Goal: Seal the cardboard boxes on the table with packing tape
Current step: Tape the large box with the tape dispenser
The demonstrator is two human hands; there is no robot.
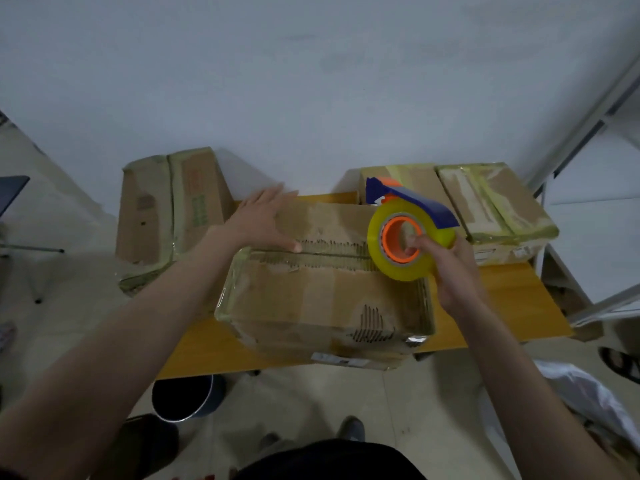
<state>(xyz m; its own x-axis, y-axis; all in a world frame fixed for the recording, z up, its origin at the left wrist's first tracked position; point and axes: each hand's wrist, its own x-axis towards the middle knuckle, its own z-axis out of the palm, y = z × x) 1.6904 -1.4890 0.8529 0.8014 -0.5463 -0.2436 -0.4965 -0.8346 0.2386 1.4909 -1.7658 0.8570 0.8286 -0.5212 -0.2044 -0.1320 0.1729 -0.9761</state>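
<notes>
Cardboard: worn brown cardboard box point(325, 282), flaps torn and corrugated at the seam, centred on the yellow wooden tabletop point(512, 299).
Left hand point(263, 216): flat, fingers straight, pressing the far flap.
Right hand point(446, 268): grip curled round the yellowish tape roll on its blue-and-orange dispenser point(405, 230), at the seam's right end.
Edges: taped boxes point(485, 202) behind, near the right hand.

Dark round bin point(188, 398) on tiled floor point(433, 393), tucked under table's near-left edge. White plastic bag point(585, 396) crumpled on floor at lower right. Metal shelving frame point(595, 133) along right wall. Pale grey wall point(311, 81) behind. Thin metal stand leg point(33, 249) at left edge. Grey shoes point(351, 427) at bottom centre, dark sandal point(621, 363) at right edge.
</notes>
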